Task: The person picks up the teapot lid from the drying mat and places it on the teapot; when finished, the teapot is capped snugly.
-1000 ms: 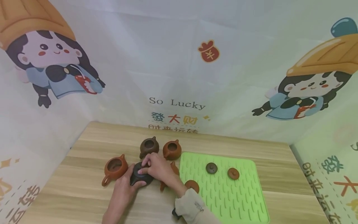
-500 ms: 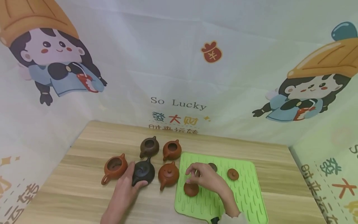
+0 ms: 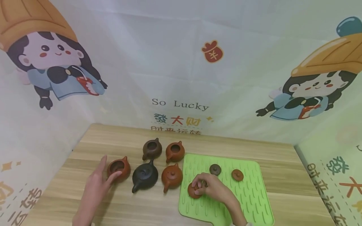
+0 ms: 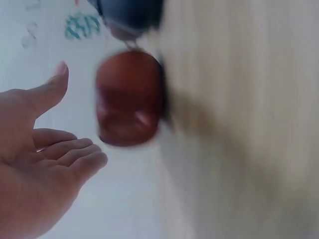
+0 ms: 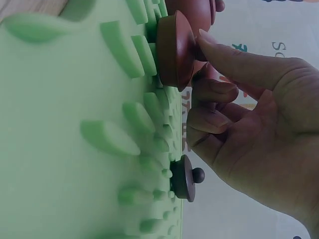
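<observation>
We are pinching a round reddish clay lid [image 5: 178, 52] with our right hand [image 3: 214, 188], at the left of the ribbed green mat [image 3: 254, 204]; our left hand [image 3: 96, 183], fingers unfurled, is hovering by the leftmost reddish clay teapot [image 3: 126, 171]

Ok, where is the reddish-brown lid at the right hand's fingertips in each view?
Head: the reddish-brown lid is low, slightly right of centre, on the green mat.
Left wrist: not in it.
Right wrist: upper middle.
Shared landmark: the "So Lucky" lettering, only partly showing in both wrist views.
</observation>
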Demonstrator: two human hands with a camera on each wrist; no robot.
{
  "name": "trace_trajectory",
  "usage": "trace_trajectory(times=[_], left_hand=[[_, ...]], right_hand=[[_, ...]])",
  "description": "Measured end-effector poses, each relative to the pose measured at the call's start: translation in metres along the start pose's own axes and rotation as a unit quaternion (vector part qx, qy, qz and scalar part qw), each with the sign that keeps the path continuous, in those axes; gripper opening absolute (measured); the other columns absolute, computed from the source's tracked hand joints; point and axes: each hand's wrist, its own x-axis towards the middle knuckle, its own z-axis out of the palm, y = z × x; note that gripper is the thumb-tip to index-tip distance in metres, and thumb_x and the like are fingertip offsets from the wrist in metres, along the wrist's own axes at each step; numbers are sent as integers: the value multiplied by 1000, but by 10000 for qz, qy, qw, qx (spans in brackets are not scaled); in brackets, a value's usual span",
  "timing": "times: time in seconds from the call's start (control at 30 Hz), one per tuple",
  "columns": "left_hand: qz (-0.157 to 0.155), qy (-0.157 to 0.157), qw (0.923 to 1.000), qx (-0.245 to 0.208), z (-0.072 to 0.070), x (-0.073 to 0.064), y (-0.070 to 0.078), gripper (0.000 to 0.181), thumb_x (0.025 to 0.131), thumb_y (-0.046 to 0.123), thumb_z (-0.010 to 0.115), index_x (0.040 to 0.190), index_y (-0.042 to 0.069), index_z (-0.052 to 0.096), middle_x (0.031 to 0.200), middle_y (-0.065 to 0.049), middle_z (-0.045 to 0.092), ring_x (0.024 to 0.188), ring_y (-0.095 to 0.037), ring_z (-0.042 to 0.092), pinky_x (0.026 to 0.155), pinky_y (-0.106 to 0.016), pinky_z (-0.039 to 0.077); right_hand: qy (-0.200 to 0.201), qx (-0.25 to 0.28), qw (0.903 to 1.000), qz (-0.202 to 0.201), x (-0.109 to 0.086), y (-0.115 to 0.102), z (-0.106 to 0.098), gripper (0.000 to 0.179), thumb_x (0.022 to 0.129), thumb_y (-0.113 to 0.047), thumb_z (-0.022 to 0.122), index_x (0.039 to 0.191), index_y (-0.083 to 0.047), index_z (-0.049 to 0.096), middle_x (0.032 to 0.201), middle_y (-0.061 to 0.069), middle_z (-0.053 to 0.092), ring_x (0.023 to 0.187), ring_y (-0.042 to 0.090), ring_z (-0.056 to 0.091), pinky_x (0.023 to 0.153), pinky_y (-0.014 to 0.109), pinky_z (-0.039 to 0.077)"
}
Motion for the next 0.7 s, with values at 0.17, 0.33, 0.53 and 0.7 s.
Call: trace_trajectory(times=[0.17, 0.33, 0.53, 0.7], left_hand=[[-193, -470, 9987, -61, 16, 2, -52, 97, 99, 39, 82, 162, -17, 34, 156, -47, 42, 136, -69, 48, 111, -73, 45], [-29, -566, 9984, -76, 37, 7, -95, 104, 97, 47, 84, 166, -11, 33, 160, -43, 43, 139, -66, 50, 108, -76, 46], [45, -683, 9975, -200, 46, 9, -117, 107, 97, 53, 82, 168, -9, 31, 162, -42, 41, 139, -69, 48, 107, -79, 44], [122, -649, 9977, -160, 45, 8, -117, 94, 98, 49, 83, 161, -8, 44, 149, -43, 54, 130, -67, 57, 101, -77, 50]], right_hand=[[-14, 168, 9998, 66, -1, 3, 0, 20, 87, 8, 84, 102, -3, 78, 86, -3, 61, 76, 3, 53, 71, 22, 48], [4, 257, 9996, 140, 0, 3, -2, 21, 86, 11, 82, 102, -2, 78, 86, -2, 62, 76, 4, 53, 71, 22, 48], [-22, 354, 9990, 267, 0, 5, -1, 20, 86, 11, 83, 102, -1, 78, 85, -2, 61, 76, 6, 53, 70, 22, 47], [-7, 395, 9988, 278, 0, 4, -1, 21, 86, 11, 83, 102, -1, 78, 85, -1, 61, 76, 6, 53, 70, 22, 47]])
